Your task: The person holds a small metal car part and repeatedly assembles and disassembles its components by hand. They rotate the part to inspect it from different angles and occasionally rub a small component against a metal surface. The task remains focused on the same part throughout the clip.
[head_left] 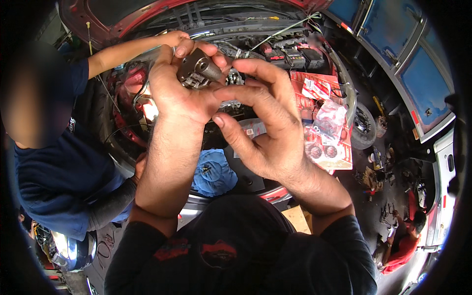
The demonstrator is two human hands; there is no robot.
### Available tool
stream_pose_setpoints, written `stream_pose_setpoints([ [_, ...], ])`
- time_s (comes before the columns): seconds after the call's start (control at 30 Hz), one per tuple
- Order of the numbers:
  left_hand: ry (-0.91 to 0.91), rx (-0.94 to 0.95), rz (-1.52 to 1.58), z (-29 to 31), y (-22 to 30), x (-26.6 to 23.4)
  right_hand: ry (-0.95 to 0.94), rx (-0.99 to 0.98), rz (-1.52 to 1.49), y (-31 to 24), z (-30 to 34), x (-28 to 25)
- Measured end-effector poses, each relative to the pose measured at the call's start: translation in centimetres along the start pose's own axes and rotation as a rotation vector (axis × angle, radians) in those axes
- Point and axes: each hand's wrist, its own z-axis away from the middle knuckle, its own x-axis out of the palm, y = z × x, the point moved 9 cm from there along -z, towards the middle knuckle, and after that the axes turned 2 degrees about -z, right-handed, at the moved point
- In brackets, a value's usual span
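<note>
My left hand [172, 88] is turned palm up, its fingers curled round a dark machined metal part [200, 65]. That part has a rounded side with a hole in it; its lower portion rests in the palm, and I cannot tell its exact kind. Just to the right, my right hand [270, 118] has its fingers bent and spread, thumb apart from them. One of its fingertips meets the heel of my left hand, and no object shows in its grasp. Below the hands, a crumpled blue cloth [214, 174] lies on the car's front, with a small metal piece on it.
Red-and-white gasket packages [339, 152] and a clear plastic bag [330, 118] lie on the engine bay's right side. A battery [295, 58] sits behind them. At left, a co-worker [64, 167] reaches an arm over the bay. A loose wheel [364, 125] stands at right.
</note>
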Motion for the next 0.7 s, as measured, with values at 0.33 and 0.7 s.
stream_pose_setpoints([
  [0.33, -0.125, 0.058, 0.153, -0.1, 1.5, 1.2, -0.04, 0.037, -0.041, -0.1, 0.1, 1.2],
  [0.7, -0.163, 0.142, 0.158, 0.8, 3.1, 2.0, -0.054, 0.07, -0.001, -0.3, 0.6, 1.5],
])
